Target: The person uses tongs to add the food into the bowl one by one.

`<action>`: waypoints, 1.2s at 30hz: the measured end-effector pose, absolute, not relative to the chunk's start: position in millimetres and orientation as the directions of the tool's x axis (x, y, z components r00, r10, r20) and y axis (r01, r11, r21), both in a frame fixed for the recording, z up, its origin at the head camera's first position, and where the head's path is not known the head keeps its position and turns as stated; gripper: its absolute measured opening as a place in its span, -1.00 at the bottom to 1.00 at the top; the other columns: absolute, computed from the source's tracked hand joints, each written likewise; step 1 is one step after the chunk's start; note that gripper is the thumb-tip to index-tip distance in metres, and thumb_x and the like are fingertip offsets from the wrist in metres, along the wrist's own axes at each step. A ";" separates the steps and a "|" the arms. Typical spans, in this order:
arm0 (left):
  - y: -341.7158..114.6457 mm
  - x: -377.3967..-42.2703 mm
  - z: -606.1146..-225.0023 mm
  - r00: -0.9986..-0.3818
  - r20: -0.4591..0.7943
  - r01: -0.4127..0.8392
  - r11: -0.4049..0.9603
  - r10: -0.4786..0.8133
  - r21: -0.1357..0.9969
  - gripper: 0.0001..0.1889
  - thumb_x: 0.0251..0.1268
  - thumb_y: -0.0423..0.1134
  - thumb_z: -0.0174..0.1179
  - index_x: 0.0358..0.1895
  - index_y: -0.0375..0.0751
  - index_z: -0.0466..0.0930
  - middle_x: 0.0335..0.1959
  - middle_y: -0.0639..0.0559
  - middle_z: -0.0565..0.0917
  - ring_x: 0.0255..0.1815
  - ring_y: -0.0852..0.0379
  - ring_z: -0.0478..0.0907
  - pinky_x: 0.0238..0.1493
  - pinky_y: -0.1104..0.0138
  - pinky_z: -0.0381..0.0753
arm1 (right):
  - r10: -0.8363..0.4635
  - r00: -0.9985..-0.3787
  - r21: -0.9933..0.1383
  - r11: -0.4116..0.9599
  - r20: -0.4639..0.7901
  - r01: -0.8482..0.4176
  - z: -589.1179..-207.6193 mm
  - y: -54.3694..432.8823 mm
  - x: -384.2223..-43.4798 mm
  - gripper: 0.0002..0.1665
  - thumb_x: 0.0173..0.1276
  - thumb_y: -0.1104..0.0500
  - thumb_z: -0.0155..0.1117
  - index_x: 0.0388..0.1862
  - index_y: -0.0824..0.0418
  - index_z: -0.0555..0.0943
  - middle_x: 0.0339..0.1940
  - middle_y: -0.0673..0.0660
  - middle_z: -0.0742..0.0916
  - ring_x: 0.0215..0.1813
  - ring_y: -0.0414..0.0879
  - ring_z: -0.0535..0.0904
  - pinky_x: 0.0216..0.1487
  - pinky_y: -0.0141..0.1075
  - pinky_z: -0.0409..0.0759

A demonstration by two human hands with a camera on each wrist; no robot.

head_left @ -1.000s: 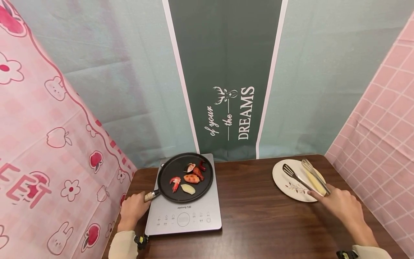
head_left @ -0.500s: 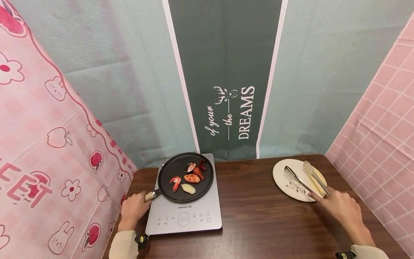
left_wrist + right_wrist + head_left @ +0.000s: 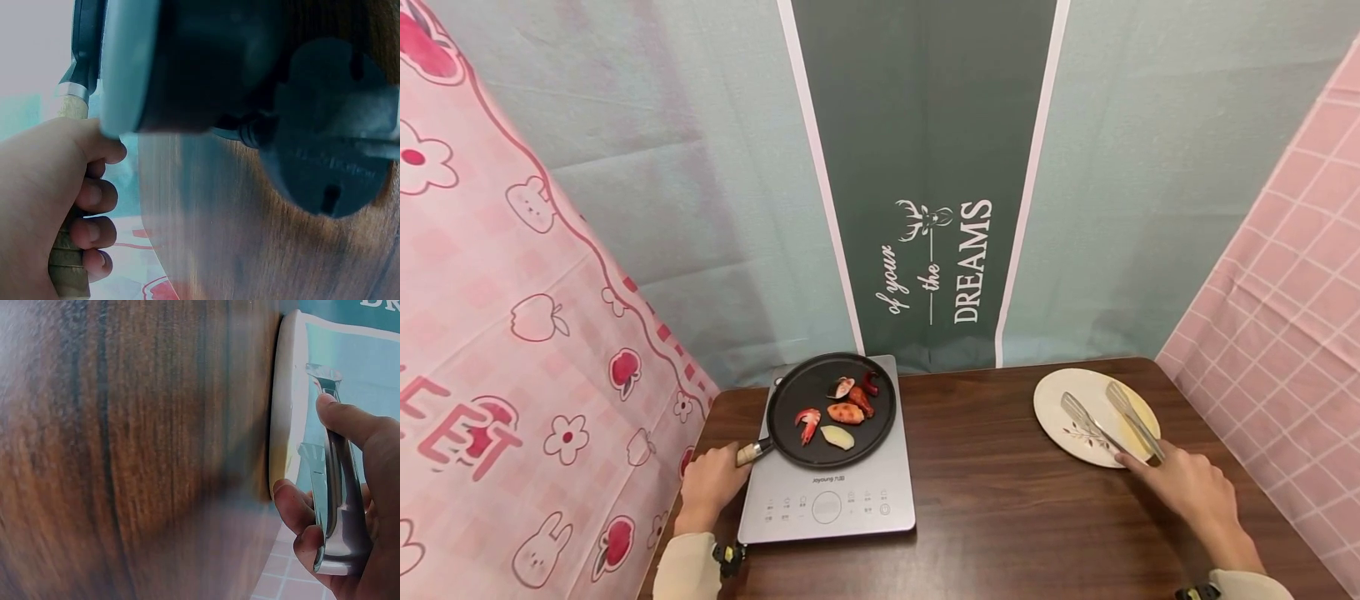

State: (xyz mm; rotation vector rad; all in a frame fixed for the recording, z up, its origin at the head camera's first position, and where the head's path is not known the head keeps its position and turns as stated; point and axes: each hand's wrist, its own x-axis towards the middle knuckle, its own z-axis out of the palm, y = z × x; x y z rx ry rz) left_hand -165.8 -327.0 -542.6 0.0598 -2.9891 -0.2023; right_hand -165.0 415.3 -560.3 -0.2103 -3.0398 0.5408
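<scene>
My left hand point(image 3: 715, 483) grips the wooden handle point(image 3: 750, 452) of a round black frying pan point(image 3: 793, 412), fingers curled round it in the left wrist view. A shrimp point(image 3: 807, 425), a pale oval piece point(image 3: 837, 437), a grilled-looking piece point(image 3: 846, 413), a drumstick point(image 3: 861, 400), a shell-like piece point(image 3: 842, 387) and a dark red curved piece point(image 3: 870, 383) lie in the pan. With my right hand point(image 3: 1195, 487) I hold metal tongs point(image 3: 340, 506). Their two slotted ends stand apart over a white plate point(image 3: 1056, 408) with a leaf print and a yellow area at its right.
Beneath the pan is a silver induction cooker point(image 3: 880, 492) with a control panel. The brown wooden table point(image 3: 977, 483) stretches between cooker and plate. Fabric walls stand behind, with a pink curtain point(image 3: 565, 333) at left and pink tile-patterned cloth point(image 3: 1277, 333) at right.
The tongs have turned a little in my right hand, and their ends have shifted slightly right and nearer over the plate. My left hand and the pan look the same.
</scene>
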 end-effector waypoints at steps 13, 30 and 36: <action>-326.5 -166.1 -543.0 -0.989 0.143 -0.026 0.990 -0.046 0.138 -0.73 0.25 -0.13 0.42 -0.31 -0.27 0.61 -0.50 -0.26 0.70 -0.55 -0.31 0.63 -0.53 -0.12 0.48 | 0.149 -0.988 -0.350 0.924 -0.035 0.151 -568.2 415.9 -164.2 0.19 0.37 -0.61 0.15 0.39 0.44 0.43 0.03 0.83 0.57 -0.16 0.76 0.58 -0.43 0.28 0.48; -327.2 -165.9 -542.0 -0.991 0.123 -0.037 0.989 -0.055 0.140 -0.74 0.25 -0.12 0.41 -0.31 -0.25 0.60 -0.49 -0.24 0.70 -0.53 -0.30 0.64 -0.51 -0.12 0.49 | 0.174 -0.983 -0.370 0.918 0.051 0.144 -578.3 409.7 -162.7 0.13 0.34 -0.53 0.28 0.29 0.48 0.43 0.15 0.64 0.56 0.03 0.79 0.51 -0.27 0.41 0.48; -326.6 -165.5 -541.0 -0.991 0.122 -0.036 0.989 -0.054 0.144 -0.75 0.25 -0.13 0.40 -0.31 -0.24 0.60 -0.49 -0.24 0.70 -0.53 -0.31 0.64 -0.51 -0.12 0.48 | 0.174 -0.984 -0.369 0.918 0.037 0.148 -579.1 409.8 -161.8 0.12 0.34 -0.54 0.26 0.29 0.47 0.43 0.18 0.65 0.56 0.08 0.77 0.51 -0.25 0.42 0.47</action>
